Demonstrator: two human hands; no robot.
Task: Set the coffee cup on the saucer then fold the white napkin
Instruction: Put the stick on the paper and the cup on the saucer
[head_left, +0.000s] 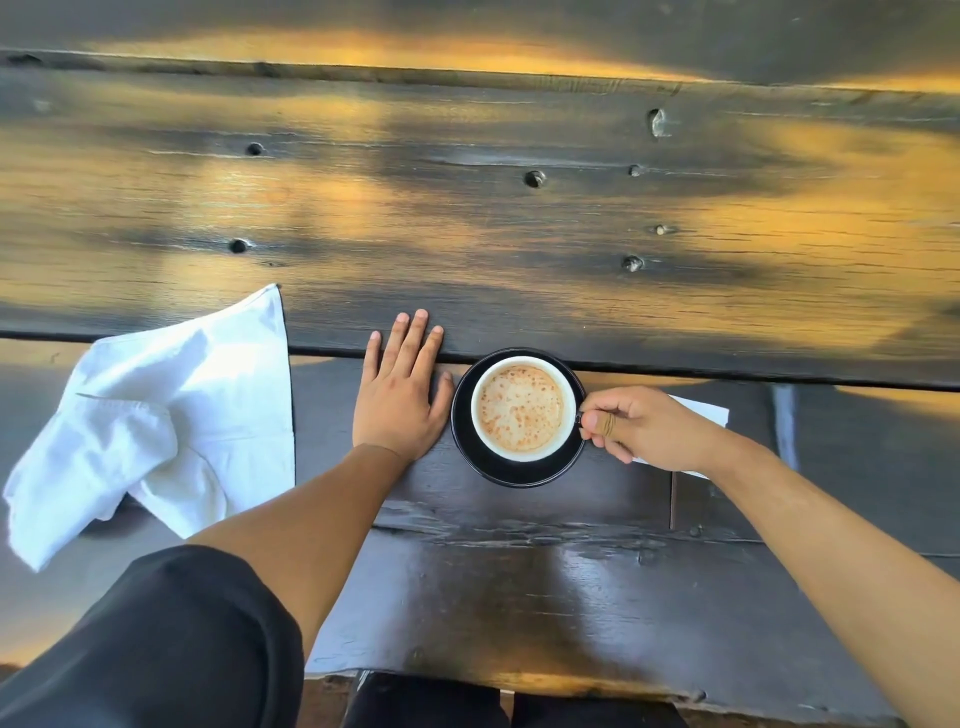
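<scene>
A white-lined coffee cup (522, 408) full of foamy coffee stands on a black saucer (511, 470) near the table's front. My right hand (636, 428) pinches the cup's handle on its right side. Flat on the wood just left of the saucer rests my left hand (400, 387), fingers spread, thumb touching the saucer's rim. The white napkin (171, 415) lies crumpled and partly unfolded at the far left, apart from both hands.
The dark wooden table (519, 208) has knots, plank seams and glare patches. A small white paper (701, 413) lies under my right hand. The table's front edge runs along the bottom, with my dark-clothed lap below it.
</scene>
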